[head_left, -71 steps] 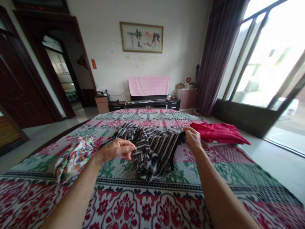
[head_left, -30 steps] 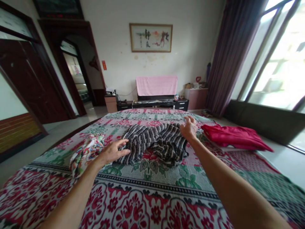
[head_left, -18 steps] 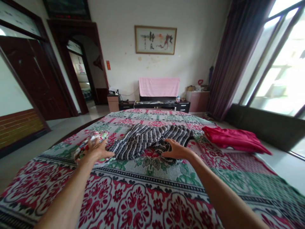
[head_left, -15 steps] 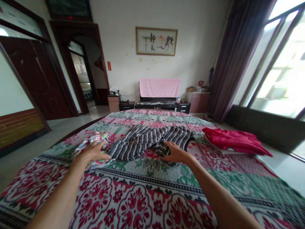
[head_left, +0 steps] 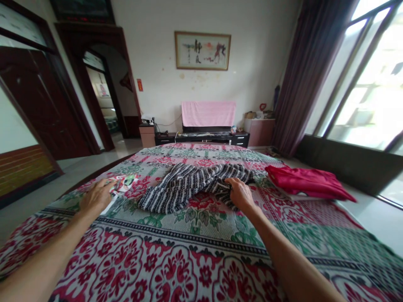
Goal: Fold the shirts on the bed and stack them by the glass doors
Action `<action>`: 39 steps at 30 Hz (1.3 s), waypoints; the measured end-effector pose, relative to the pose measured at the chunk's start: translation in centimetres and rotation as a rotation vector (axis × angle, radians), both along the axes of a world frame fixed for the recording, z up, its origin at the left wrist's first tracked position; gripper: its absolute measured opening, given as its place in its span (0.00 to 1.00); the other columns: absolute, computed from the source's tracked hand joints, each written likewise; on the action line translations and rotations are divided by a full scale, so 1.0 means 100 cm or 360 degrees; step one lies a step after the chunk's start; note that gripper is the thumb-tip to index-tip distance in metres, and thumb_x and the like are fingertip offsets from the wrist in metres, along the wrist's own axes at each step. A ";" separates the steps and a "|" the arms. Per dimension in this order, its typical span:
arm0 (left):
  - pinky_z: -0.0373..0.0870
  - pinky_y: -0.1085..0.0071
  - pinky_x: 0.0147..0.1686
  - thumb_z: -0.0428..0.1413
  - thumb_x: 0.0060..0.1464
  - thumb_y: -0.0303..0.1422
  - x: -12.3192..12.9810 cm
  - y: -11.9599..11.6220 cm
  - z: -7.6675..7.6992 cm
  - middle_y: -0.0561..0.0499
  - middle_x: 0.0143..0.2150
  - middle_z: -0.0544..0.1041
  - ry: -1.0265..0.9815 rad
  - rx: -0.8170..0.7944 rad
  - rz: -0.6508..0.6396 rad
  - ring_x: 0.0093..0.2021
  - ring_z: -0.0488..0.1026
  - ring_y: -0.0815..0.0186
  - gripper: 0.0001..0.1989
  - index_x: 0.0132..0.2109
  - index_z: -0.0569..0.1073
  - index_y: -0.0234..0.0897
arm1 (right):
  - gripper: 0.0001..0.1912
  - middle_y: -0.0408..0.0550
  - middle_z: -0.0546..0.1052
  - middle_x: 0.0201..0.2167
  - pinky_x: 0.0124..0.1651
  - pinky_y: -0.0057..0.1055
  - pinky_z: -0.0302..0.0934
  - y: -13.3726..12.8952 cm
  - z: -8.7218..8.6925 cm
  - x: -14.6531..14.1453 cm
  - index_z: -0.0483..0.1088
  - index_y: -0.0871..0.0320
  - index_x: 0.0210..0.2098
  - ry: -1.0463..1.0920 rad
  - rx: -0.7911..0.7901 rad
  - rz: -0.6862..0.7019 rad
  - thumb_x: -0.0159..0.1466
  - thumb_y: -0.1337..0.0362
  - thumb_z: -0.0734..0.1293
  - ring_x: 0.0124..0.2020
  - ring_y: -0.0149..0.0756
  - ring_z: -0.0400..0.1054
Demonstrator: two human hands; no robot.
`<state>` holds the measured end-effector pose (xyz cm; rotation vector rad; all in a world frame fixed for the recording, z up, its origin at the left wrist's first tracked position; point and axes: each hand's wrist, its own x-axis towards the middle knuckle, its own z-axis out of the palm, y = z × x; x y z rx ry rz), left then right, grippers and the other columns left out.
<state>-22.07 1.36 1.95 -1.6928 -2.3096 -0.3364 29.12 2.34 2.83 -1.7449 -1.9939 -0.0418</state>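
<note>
A black-and-white striped knit garment point(head_left: 176, 188) lies crumpled across the middle of the patterned bed cover point(head_left: 176, 268). My right hand point(head_left: 241, 193) is at its right end, with fingers curled closed on the fabric. To the left of the knit is a small white cloth with a red and green print point(head_left: 127, 184). My left hand point(head_left: 97, 195) grips that cloth by its left side, the fingers bent round it and partly hidden. A gap of bare cover separates the printed cloth from the striped garment.
Folded red clothing point(head_left: 307, 182) lies at the right edge of the bed. Beyond the far edge stand a low black cabinet point(head_left: 242, 141) and a pink cloth point(head_left: 208, 113) draped over a screen-shaped object. A curtain point(head_left: 302, 79) and window are on the right, doorways on the left.
My left hand has moved left, pulling the printed cloth away from the striped garment. My right hand has shifted slightly right and its fingers have closed. The view has turned a little.
</note>
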 end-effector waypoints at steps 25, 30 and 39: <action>0.61 0.65 0.57 0.49 0.52 0.45 0.098 0.033 0.006 0.44 0.59 0.68 -0.0125 -0.0102 -0.0948 0.58 0.65 0.58 0.27 0.56 0.70 0.37 | 0.42 0.64 0.69 0.54 0.52 0.39 0.59 0.016 -0.015 0.021 0.55 0.66 0.62 0.0255 -0.0423 -0.0227 0.57 0.45 0.62 0.54 0.50 0.64; 0.66 0.68 0.50 0.54 0.48 0.40 0.128 0.033 -0.012 0.44 0.49 0.76 -0.0265 -0.0355 -0.0887 0.50 0.72 0.58 0.24 0.51 0.73 0.35 | 0.33 0.58 0.72 0.51 0.48 0.37 0.60 0.011 -0.016 0.021 0.59 0.59 0.60 0.0026 -0.0427 -0.0227 0.55 0.65 0.66 0.51 0.48 0.68; 0.67 0.67 0.46 0.48 0.50 0.28 0.146 0.003 0.016 0.45 0.44 0.78 -0.0210 -0.0038 -0.0478 0.47 0.73 0.58 0.19 0.47 0.75 0.38 | 0.20 0.61 0.74 0.45 0.41 0.33 0.60 -0.015 -0.008 0.013 0.68 0.62 0.49 -0.0093 -0.0370 -0.0346 0.57 0.65 0.63 0.45 0.46 0.70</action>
